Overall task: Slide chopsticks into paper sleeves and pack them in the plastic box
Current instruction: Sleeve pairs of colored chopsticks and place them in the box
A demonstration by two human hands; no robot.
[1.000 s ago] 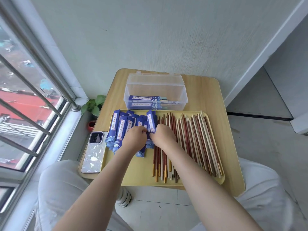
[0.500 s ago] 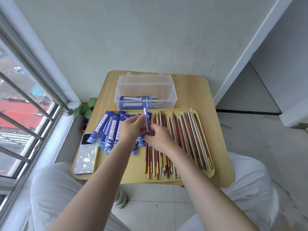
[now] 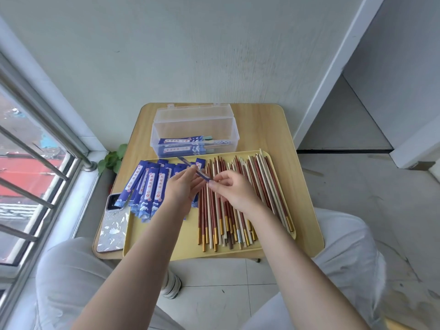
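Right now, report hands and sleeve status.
Left hand pinching one blue sleeve; right hand at its lower end. No chopstick in it yet. Nothing blocking.

Both forearms bare, no sleeves visible. Left hand (image 3: 182,186) and right hand (image 3: 234,190): no rings or watch seen. Light grey-white trousers (image 3: 71,277); white shoe (image 3: 171,285).

A small wooden worktop (image 3: 266,129) with rounded corners stands against the wall. A yellow tray (image 3: 166,241) covers most of its near part. Beyond the tray, at the far side, stands a clear plastic box (image 3: 194,125) with its lid up. A phone (image 3: 113,225) lies at the near left corner, just beside the tray.
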